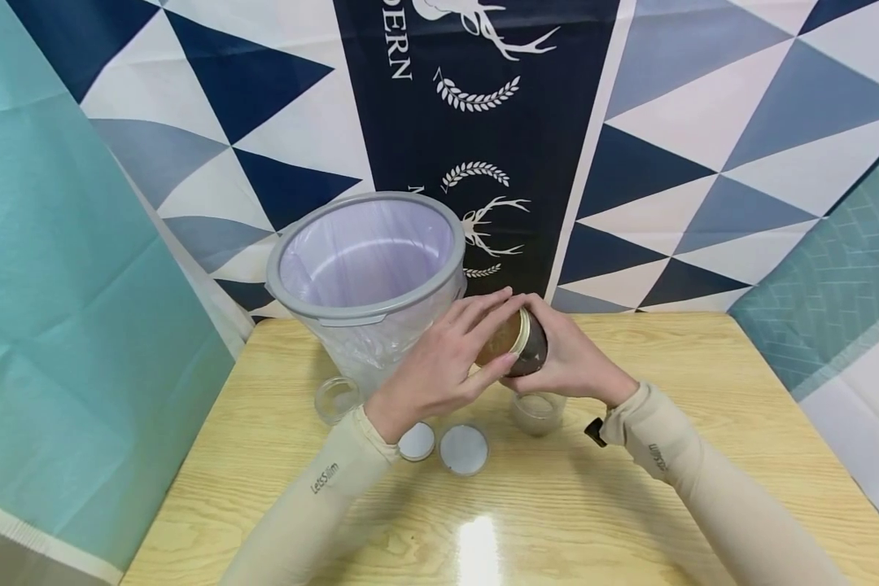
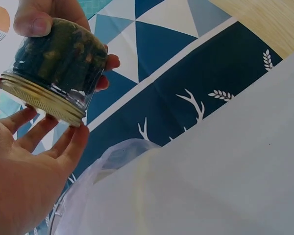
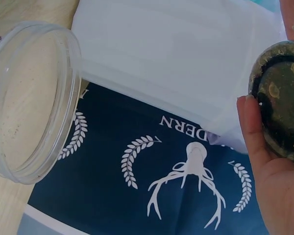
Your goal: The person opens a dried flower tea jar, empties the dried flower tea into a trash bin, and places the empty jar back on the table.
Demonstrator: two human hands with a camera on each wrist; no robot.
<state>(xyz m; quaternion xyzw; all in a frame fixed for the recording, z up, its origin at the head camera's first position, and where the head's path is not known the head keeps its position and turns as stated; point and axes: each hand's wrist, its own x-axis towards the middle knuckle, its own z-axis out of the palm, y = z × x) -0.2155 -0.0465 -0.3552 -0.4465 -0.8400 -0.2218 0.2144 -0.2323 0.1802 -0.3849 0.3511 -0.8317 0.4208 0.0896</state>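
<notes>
A glass jar (image 2: 59,61) with dark, chunky contents and a ribbed gold lid (image 2: 41,100) is held up over the table, tipped on its side. My right hand (image 1: 575,354) grips the glass body (image 1: 535,350), its thumb and fingers on opposite sides. From the left, my left hand (image 1: 447,358) holds the lid's rim between thumb and fingertips. In the right wrist view the round base of the jar (image 3: 284,103) faces the camera, and right fingers (image 3: 252,127) lie along its side.
Behind the left hand stands a large grey-rimmed bin (image 1: 300,308) with a clear liner. On the wooden table (image 1: 557,521) are a clear glass container (image 1: 337,400) by the bin, another (image 1: 537,415) below the right hand, and two white discs (image 1: 416,442) (image 1: 464,449). A patterned cloth (image 1: 666,179) hangs behind.
</notes>
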